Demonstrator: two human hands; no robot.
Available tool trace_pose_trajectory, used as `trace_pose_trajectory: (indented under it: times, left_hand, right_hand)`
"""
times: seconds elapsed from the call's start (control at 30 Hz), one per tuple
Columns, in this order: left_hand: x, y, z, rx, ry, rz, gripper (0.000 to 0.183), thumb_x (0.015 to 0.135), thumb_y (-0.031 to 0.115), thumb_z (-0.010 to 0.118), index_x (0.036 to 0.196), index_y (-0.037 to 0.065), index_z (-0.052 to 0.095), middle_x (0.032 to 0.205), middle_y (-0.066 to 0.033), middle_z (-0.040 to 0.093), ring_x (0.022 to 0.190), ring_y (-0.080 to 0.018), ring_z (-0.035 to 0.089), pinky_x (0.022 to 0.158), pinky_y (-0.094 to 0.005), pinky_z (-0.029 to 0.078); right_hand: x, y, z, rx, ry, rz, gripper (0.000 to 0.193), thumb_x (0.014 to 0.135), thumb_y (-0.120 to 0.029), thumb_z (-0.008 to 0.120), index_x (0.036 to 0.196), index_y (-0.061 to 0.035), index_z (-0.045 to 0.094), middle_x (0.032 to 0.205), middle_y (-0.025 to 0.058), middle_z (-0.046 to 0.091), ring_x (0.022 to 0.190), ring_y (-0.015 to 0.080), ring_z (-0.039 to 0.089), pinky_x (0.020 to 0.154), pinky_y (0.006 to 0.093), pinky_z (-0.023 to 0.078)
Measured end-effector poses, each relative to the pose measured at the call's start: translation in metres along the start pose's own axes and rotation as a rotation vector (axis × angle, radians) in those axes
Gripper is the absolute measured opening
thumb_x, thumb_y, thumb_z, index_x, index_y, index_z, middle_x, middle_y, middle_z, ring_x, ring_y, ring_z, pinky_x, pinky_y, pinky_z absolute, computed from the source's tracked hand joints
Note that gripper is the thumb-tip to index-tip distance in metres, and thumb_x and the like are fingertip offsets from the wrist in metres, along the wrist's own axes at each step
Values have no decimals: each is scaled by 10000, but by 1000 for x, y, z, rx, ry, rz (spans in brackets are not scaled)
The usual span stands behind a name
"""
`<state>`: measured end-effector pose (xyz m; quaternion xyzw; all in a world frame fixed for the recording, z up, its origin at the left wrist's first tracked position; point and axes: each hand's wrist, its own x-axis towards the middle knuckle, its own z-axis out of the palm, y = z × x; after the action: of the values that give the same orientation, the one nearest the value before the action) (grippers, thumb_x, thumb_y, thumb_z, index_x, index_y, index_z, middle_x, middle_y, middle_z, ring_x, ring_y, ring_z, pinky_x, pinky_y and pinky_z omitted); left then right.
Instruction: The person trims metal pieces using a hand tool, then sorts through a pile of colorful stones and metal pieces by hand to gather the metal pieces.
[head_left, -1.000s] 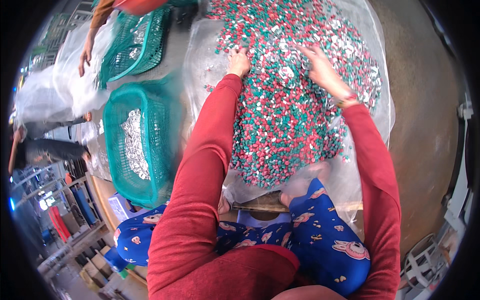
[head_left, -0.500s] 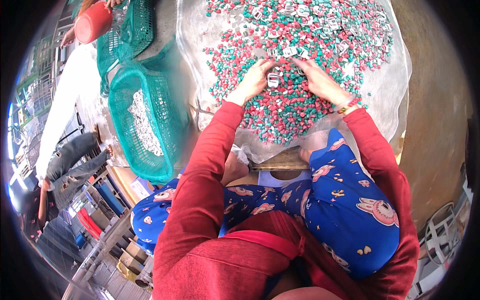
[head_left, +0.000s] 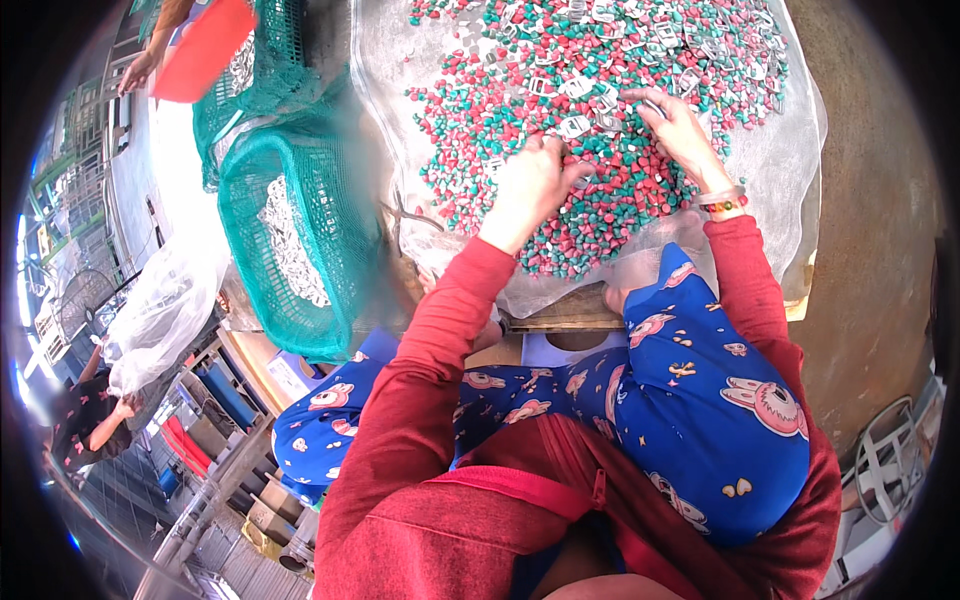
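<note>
Many small red, green and pale stone-like pieces [head_left: 625,210] lie spread over a translucent white sheet [head_left: 770,190]. Silver metal buckles [head_left: 573,127] are scattered among them. My left hand [head_left: 532,185] hovers over the near left part of the pile, its fingers bent and its thumb held apart; I see nothing gripped in it. Partly hidden beside that hand is another buckle [head_left: 493,168]. To the right, my right hand [head_left: 688,145] wears bracelets and reaches in with fingers apart, its fingertips by a few buckles at the pile's middle.
On the left stands a green mesh-covered basket [head_left: 335,250] holding silver metal parts [head_left: 290,245]. Behind it is a second green basket [head_left: 280,60], where another person's arm [head_left: 160,45] and a red container [head_left: 210,55] show. A person with a clear plastic bag [head_left: 165,310] is at far left.
My left hand has come nearer and to the right; my right hand has moved slightly right and away. Buckles between them have shifted. The red container has tipped, and the person at left lifts a bag.
</note>
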<state>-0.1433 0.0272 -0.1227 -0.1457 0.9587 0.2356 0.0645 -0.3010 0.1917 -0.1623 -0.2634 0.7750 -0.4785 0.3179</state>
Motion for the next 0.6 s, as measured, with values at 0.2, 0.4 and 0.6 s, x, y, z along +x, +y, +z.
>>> trace_pose_trajectory:
  times: [0.2, 0.4, 0.6]
  left_hand:
    - [-4, -2, 32, 25, -13, 48, 344, 816, 353, 616, 784, 17, 551, 845, -213, 576, 695, -352, 614, 586, -421, 493]
    - [8, -20, -19, -924, -186, -334, 295, 927, 316, 469, 821, 49, 537, 577, -11, 419, 506, -81, 404, 423, -232, 361]
    - [26, -38, -24, -2143, -252, -87, 156, 794, 156, 521, 783, 18, 451, 816, -110, 432, 654, -190, 460, 503, -248, 436]
  right_hand:
    - [23, 11, 41, -650, -142, 36, 301, 893, -233, 488, 1118, -38, 448, 903, 215, 613, 849, 404, 581, 686, 486, 443]
    - [17, 37, 42, -421, 7, -102, 248, 900, -242, 483, 1071, -63, 493, 886, 182, 631, 859, 367, 598, 727, 463, 450]
    - [4, 20, 46, -524, -37, -99, 340, 862, -316, 550, 1101, -75, 518, 901, 177, 630, 866, 343, 604, 713, 445, 464]
